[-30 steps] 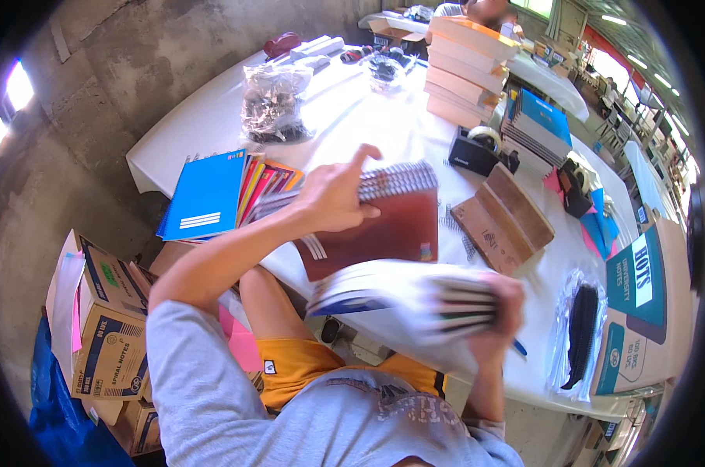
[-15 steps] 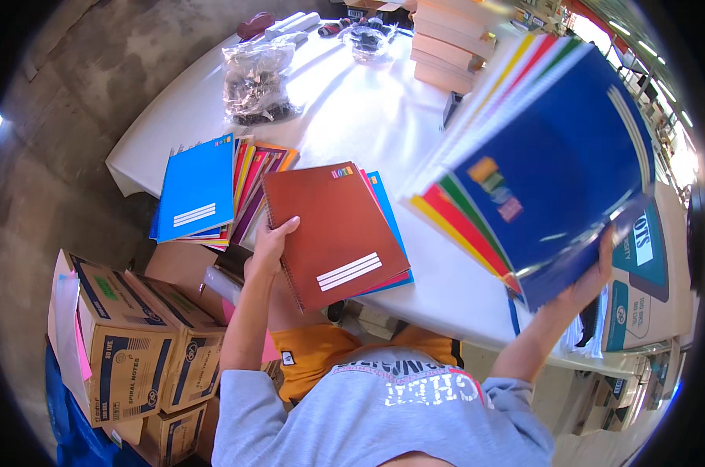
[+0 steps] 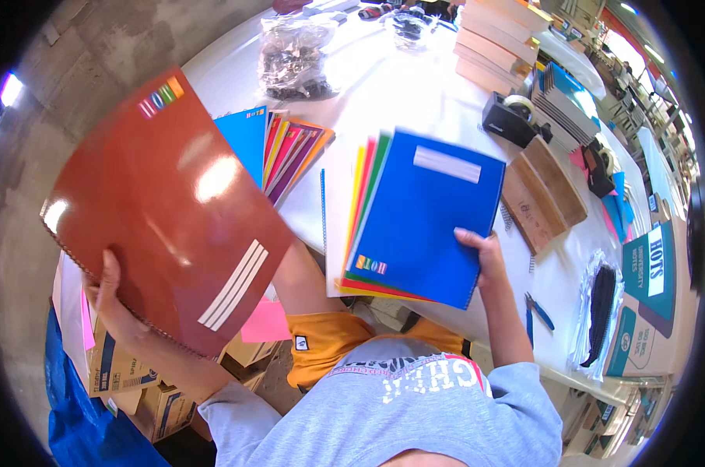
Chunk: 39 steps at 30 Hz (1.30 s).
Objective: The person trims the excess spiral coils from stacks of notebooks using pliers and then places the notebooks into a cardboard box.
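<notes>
My left hand (image 3: 113, 300) grips the spiral edge of a brown notebook (image 3: 166, 210), raised at the left and tilted. Any notebooks beneath it are hidden. In my right hand (image 3: 483, 257) is a fanned stack of notebooks, a blue notebook (image 3: 415, 222) on top with green, red, yellow and white edges showing to its left. My thumb lies over the blue cover near its right edge. Partly behind the brown notebook, another fanned pile of notebooks (image 3: 243, 140), topped by a light blue one, rests on the white table (image 3: 368, 93).
Toward the back stand a clear plastic bag (image 3: 290, 62) of dark items and a tall stack of paper blocks (image 3: 496, 47). At the right are a tape dispenser (image 3: 512, 121), a brown open tray (image 3: 545, 194), pliers (image 3: 541, 313) and a large carton (image 3: 652, 303). Cartons (image 3: 123, 370) stand low left.
My left hand has lifted the brown notebook up and left. My right hand has brought the blue-topped stack down and left, turning it, so its cover label now sits at the lower left.
</notes>
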Each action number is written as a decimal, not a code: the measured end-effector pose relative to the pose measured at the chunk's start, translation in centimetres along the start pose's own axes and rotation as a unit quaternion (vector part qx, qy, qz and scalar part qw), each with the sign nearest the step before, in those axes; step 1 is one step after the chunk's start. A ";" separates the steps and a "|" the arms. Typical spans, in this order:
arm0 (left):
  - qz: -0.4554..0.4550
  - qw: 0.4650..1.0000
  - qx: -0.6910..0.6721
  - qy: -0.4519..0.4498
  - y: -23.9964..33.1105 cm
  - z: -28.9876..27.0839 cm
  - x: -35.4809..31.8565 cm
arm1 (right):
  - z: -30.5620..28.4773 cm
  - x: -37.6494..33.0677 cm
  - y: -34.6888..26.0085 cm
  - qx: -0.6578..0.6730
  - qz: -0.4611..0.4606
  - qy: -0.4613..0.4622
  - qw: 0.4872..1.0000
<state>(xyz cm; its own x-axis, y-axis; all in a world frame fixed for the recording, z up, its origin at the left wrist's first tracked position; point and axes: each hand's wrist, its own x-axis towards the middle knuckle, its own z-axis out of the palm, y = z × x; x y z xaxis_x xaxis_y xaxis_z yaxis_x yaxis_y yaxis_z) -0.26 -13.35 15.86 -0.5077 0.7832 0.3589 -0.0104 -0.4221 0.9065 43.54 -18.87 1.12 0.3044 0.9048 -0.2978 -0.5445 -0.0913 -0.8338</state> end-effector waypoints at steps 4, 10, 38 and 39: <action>-0.013 0.997 -0.072 -0.026 -0.2 0.4 2.1 | -3.8 -0.9 1.5 -0.104 -0.094 0.059 0.988; -0.153 0.969 -0.128 -0.147 -19.1 4.6 4.4 | -7.2 -6.6 -4.0 -0.038 -0.362 0.158 0.918; -0.273 0.920 -0.217 -0.179 -16.4 9.9 1.2 | -13.3 -3.0 -2.0 0.115 -0.372 0.081 0.918; -0.309 0.902 -0.225 -0.201 -20.3 9.6 1.0 | -13.1 -3.6 -3.3 0.166 -0.374 0.057 0.911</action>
<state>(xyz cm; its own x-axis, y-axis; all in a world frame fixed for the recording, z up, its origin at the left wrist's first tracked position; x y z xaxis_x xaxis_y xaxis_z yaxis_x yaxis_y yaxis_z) 7.73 0.39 -0.07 0.0675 0.9964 -0.0507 -0.5793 0.0805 0.8111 54.48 -27.24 -1.09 0.7557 0.6118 0.2339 -0.3526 0.6809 -0.6419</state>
